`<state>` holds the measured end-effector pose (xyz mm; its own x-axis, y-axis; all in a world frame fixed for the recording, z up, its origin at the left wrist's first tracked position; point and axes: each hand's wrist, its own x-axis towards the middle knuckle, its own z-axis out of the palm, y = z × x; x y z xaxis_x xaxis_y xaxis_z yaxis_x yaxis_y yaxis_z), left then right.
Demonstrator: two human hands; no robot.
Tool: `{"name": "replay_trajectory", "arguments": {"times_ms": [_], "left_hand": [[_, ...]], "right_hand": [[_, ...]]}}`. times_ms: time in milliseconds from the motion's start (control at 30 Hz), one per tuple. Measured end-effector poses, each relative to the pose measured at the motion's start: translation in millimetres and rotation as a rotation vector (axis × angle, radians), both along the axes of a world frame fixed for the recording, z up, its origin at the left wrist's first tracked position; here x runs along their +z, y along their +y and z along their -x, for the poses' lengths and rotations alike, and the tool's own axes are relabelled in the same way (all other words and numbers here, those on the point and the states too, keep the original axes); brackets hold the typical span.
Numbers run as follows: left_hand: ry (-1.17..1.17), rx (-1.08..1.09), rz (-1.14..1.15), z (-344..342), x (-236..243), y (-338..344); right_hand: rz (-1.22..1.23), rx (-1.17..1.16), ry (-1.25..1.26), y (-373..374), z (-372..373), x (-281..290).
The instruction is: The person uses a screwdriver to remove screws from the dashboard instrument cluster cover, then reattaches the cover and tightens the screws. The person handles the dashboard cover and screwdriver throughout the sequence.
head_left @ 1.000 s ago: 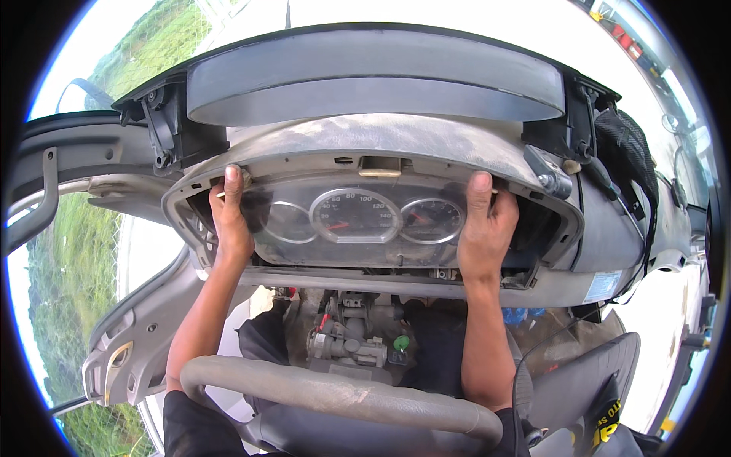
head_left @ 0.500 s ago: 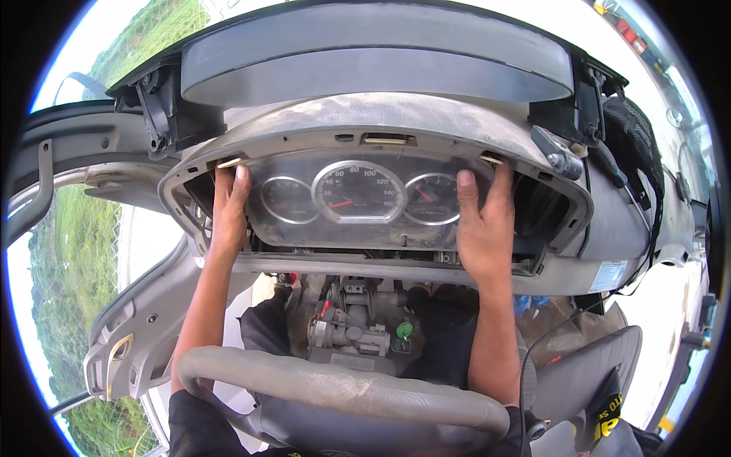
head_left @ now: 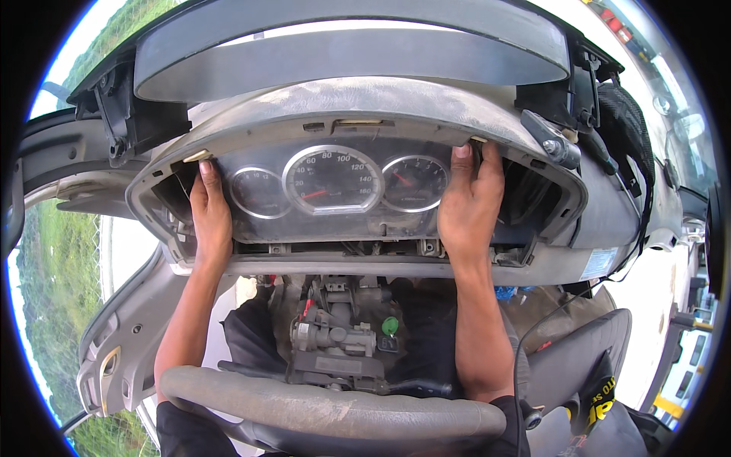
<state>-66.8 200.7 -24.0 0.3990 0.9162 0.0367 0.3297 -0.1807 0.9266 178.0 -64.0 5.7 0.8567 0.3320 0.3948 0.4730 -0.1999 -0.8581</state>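
Observation:
A dark instrument cluster [head_left: 333,181] with three silver-ringed round gauges sits in the grey dashboard opening [head_left: 297,126]. My left hand [head_left: 209,221] is closed on its left side, thumb upright on the edge and the other fingers mostly hidden behind. At the other end my right hand [head_left: 468,213] grips the right side, thumb near the top corner and fingers reaching up under the opening's upper lip. A narrow gap with brackets runs below the cluster. Wide dark gaps show beyond both hands.
The loose curved trim hood [head_left: 350,57] rests on top of the dashboard. Between my forearms and me is the worn steering wheel [head_left: 335,396]. Beyond it lie the exposed steering column [head_left: 335,339] and a green tag [head_left: 390,327]. A black cable [head_left: 525,335] hangs by my right arm.
The whole view has shifted slightly, moving the dashboard up and left in the picture. My right thumb has slid higher along the cluster's edge. Both hands keep their hold.

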Motion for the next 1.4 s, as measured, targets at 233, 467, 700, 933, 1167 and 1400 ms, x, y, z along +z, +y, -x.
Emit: {"name": "replay_trajectory", "arguments": {"times_ms": [233, 467, 700, 933, 1167, 1400], "left_hand": [[-0.243, 0.024, 0.151, -7.7, 11.1, -15.0], [-0.241, -0.031, 0.223, 2.4, 5.4, -6.7], [-0.188, -0.002, 0.228, 1.4, 9.6, -8.5], [-0.192, -0.091, 0.264, 5.4, 10.2, -6.9], [-0.139, -0.131, 0.385, 17.7, -3.2, 7.2], [0.305, -0.288, 0.155, 36.7, 21.7, -4.3]], "right_hand": [[0.060, 0.012, 0.063, -3.4, -1.5, -7.9], [0.113, 0.006, 0.000, -1.2, -1.2, -8.8], [0.077, -0.048, -0.055, 4.2, -3.1, -12.0], [0.000, -0.014, -0.012, 0.2, -10.6, -15.7], [0.138, -0.005, 0.060, 0.0, -6.8, -12.7], [0.332, -0.054, 0.071, -7.9, 4.8, -5.9]]}}
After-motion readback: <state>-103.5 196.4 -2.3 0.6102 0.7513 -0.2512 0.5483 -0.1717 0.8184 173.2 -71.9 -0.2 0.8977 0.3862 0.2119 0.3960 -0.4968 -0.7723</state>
